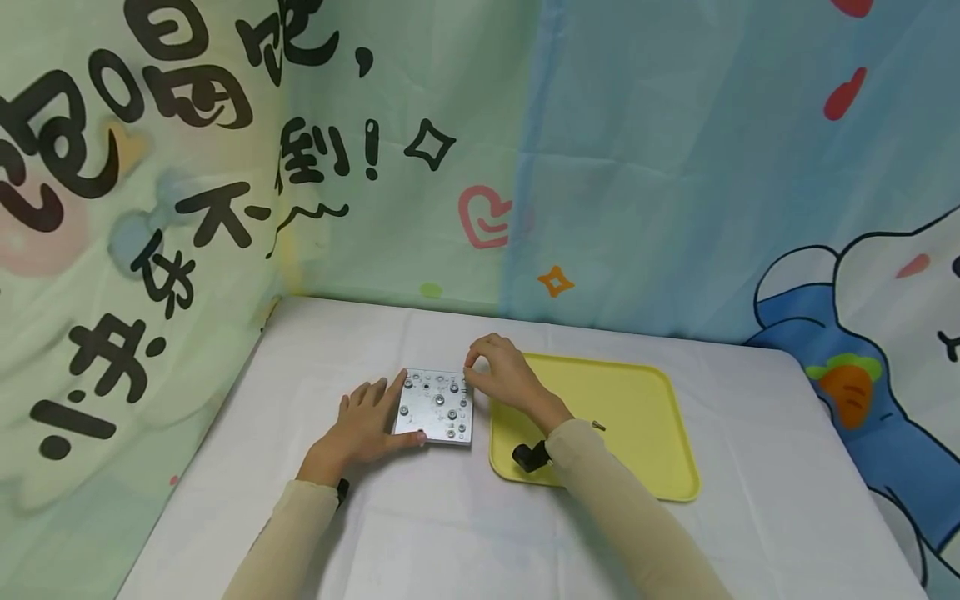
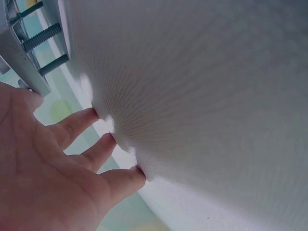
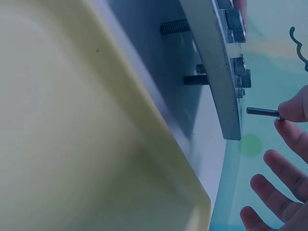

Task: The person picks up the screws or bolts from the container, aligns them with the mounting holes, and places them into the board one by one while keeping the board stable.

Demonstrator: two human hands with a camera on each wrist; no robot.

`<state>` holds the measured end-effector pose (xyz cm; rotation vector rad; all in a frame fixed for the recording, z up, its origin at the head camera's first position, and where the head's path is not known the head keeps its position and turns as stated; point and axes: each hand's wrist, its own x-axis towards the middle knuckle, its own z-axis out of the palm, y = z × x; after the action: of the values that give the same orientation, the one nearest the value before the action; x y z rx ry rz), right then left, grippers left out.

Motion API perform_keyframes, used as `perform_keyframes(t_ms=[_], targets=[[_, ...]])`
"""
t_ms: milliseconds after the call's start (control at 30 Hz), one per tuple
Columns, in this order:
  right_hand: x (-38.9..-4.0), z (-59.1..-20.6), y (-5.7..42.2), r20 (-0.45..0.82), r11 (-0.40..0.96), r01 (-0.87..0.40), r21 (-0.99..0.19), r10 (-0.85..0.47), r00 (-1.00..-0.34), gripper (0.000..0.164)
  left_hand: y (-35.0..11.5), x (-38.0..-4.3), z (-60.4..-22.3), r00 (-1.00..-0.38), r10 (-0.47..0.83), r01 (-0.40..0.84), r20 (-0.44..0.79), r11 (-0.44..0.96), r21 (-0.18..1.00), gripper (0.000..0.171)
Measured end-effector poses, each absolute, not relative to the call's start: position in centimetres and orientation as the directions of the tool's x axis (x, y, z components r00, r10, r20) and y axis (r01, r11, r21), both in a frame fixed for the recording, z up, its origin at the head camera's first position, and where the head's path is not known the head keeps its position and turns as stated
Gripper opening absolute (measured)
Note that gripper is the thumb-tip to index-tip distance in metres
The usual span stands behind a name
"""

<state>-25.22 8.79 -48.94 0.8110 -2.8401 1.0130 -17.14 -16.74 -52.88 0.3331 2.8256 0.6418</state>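
Observation:
A square silver metal plate (image 1: 431, 421) with several bolts and holes lies on the white table. My left hand (image 1: 367, 425) spreads over its left side, index finger at the upper corner and thumb at the lower edge. Other fingers of that hand (image 2: 62, 168) press on the cloth in the left wrist view. Thumb and index finger of my right hand (image 1: 506, 375) pinch a thin screw (image 3: 262, 112). Its threaded end points at the plate's top face, just off it near the upper right corner. Threaded bolt ends (image 3: 175, 26) stick out below the plate.
A yellow tray (image 1: 630, 467) sits right of the plate, under my right forearm, with a small screw (image 1: 597, 426) on it. A printed cloth backdrop (image 1: 637, 208) rises behind the table, and another side of it stands to the left.

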Motion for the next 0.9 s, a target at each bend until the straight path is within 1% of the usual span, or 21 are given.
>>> perform_keyframes(t_ms=[300,500,900], targets=[[-25.44,-49.29,8.68,0.162,0.651,-0.464,-0.6,-0.469,-0.868,0.005,-16.5,-16.99,-52.53,-0.949,0.271,0.172,-0.163,0.874,0.454,0.109],[-25.49,-49.32,8.78,0.153,0.654,-0.449,-0.608,-0.459,-0.875,0.004,-16.44,-17.0,-52.55,-0.949,0.274,0.181,-0.158,0.88,0.438,0.108],[-25.31,-49.89,9.11,0.135,0.673,-0.463,-0.576,-0.481,-0.866,0.004,-16.66,-17.1,-52.86,-0.949,0.271,0.176,-0.162,0.881,0.44,0.11]])
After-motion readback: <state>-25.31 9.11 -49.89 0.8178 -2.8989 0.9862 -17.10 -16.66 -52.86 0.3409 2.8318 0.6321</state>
